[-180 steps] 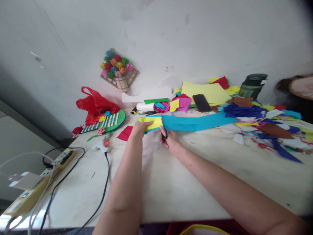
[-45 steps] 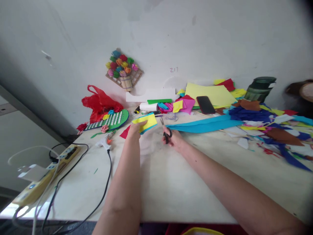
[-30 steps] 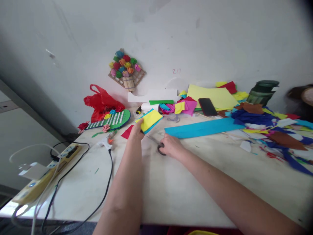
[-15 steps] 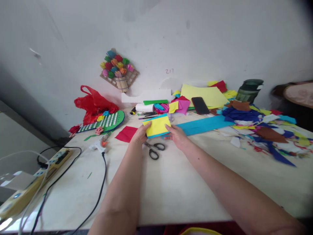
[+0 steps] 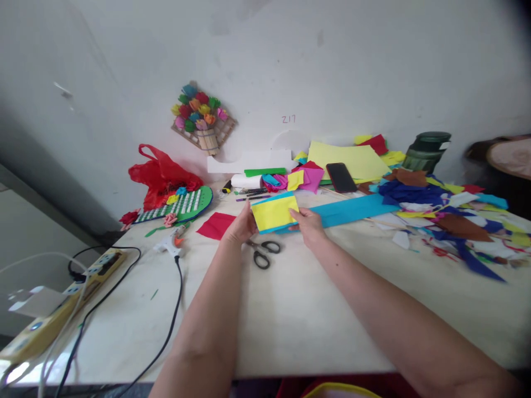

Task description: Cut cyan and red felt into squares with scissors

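A yellow piece of paper (image 5: pixel 274 213) lies over the long blue paper strip (image 5: pixel 357 211), whose edge shows above and below it. At the left edge of both papers, my left hand (image 5: pixel 243 224) is closed, its thumb upright along the edge and its fingertips partly hidden. My right hand (image 5: pixel 310 224) pinches the right side, thumb on the yellow face and fingers behind. Black-handled scissors (image 5: pixel 263 254) lie on the table just below the papers. A red piece of paper (image 5: pixel 215 226) lies left of my left hand.
A white glue gun (image 5: pixel 169 243) with a black cord lies left, near a power strip (image 5: pixel 53 318). Behind are a green board (image 5: pixel 188 205), a red bag (image 5: pixel 161 174) and a phone (image 5: pixel 341 177). Paper scraps (image 5: pixel 452 215) and a dark green bottle (image 5: pixel 427 152) occupy the right.
The yellow and blue papers have shifted slightly right with both hands. My left thumb has moved off the yellow face to its left edge.
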Demonstrator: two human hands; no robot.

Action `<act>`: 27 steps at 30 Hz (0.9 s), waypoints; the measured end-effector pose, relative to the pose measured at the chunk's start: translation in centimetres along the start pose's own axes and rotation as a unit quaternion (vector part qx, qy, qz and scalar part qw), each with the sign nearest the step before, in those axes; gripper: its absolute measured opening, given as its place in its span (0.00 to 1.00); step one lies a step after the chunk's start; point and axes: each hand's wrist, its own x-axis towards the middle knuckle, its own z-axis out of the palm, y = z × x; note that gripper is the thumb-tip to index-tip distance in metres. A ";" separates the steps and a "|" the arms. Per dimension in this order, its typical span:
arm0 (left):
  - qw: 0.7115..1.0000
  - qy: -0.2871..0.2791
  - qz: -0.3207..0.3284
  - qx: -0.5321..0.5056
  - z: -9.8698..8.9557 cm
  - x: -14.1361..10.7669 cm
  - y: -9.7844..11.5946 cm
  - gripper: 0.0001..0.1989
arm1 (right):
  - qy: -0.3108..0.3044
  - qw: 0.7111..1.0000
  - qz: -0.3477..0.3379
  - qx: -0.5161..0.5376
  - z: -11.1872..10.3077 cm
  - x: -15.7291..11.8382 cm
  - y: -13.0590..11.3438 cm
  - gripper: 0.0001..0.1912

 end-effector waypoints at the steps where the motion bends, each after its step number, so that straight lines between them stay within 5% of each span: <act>1: 0.999 -0.036 -0.004 0.010 -0.2 0.0 -0.1 0.23 | 0.003 1.000 -0.004 -0.006 0.0 0.1 0.1 0.15; 4: 0.993 -0.100 -0.023 0.063 -0.9 0.2 -0.5 0.21 | 0.004 0.999 -0.018 -0.030 -0.1 0.2 0.2 0.16; 10: 0.987 -0.123 -0.005 0.102 -1.3 0.5 -0.6 0.22 | -0.029 0.990 -0.091 -0.102 -0.2 0.2 0.3 0.28; 14: 0.983 -0.150 0.004 0.106 -1.4 0.2 -0.5 0.22 | -0.028 0.975 -0.145 -0.166 -0.2 -0.2 0.1 0.26; 27: 0.973 -0.169 0.010 0.157 -1.2 -0.4 -0.1 0.21 | -0.064 0.969 -0.130 -0.199 -0.6 0.0 0.3 0.26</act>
